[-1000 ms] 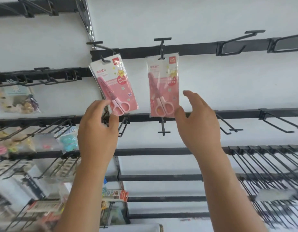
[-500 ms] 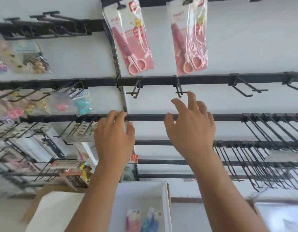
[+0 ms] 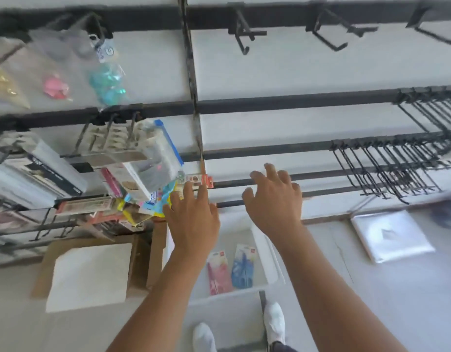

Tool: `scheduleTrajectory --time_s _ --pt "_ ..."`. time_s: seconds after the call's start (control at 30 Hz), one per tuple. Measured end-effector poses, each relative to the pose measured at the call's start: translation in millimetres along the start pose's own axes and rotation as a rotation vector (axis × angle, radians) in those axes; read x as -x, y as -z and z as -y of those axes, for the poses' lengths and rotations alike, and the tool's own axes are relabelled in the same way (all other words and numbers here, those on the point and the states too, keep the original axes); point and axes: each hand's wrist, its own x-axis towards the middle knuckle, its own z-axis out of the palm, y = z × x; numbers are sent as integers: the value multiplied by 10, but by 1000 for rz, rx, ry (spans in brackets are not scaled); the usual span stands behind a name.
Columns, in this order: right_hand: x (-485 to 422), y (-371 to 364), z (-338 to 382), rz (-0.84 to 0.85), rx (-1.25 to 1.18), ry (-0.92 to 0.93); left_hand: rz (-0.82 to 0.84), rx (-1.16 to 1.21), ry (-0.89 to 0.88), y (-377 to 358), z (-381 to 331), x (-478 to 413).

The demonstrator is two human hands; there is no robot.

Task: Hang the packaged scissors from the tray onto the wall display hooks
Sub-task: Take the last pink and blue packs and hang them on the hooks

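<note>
Packaged scissors, 1 pink [image 3: 217, 273] and 1 blue [image 3: 243, 270], now lie in view in the white tray [image 3: 270, 262] as both empty hands, left hand [image 3: 191, 219] and right hand [image 3: 273, 201], fingers spread, have dropped from the hung packs toward them for the next pickup

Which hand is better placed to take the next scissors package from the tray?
Probably the left hand: it is empty and sits nearly above the pink package and blue package in the white tray. The right hand, also empty, is further to the side.
</note>
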Motion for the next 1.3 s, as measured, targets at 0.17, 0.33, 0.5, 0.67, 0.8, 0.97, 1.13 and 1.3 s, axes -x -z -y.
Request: scheduleTrajectory --time_s 0.17,0.33,0.5,0.67,0.8,0.97,1.13,1.3 --pt "-57 -589 -141 196 -25 22 158 0 -6 -486 32 103" --pt "-130 -1209 -346 414 -87 44 239 139 107 -1024 7 269" --pt "-114 -1804 -507 536 -153 29 277 276 242 -1647 -18 491" --pt "-104 -2276 -666 678 -217 -97 517 331 486 -2353 48 690" --pt "-109 -2531 -755 766 -236 -180 813 353 654 -2780 24 718" --pt "-139 -2666 -837 808 -227 -214 756 256 594 -3070 -58 725" --pt "-157 -2764 -864 814 -238 -268 662 392 661 -3285 64 628" --pt "-120 -2880 -811 876 -198 -339 545 758 808 -3052 198 501"
